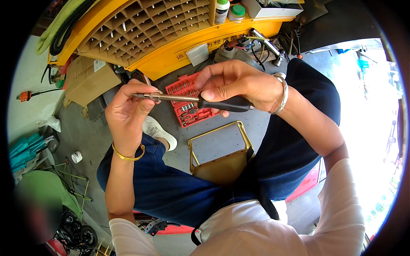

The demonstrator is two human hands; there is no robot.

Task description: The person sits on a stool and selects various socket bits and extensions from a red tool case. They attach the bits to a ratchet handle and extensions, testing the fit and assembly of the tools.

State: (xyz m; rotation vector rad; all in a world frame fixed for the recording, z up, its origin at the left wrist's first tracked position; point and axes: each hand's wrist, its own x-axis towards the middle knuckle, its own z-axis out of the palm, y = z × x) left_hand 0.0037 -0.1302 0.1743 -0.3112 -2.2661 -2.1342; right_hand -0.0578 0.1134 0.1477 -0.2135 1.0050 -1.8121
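A screwdriver with a black handle and a metal shaft lies level across the middle, its tip toward the left. My right hand is closed around the handle, thumb along its top. At the other end my left hand pinches the bit and metal collar between thumb and fingers. The fingers partly cover the bit, so I cannot tell whether it sits fully in the shaft. Below and beyond the hands, an open red tool case holds rows of bits, sockets and pliers on the floor.
A low stool with a gold frame stands between my legs. Behind the case is a yellow bench with a cardboard divider grid and bottles. A cardboard box is at the far left, a white cup nearer.
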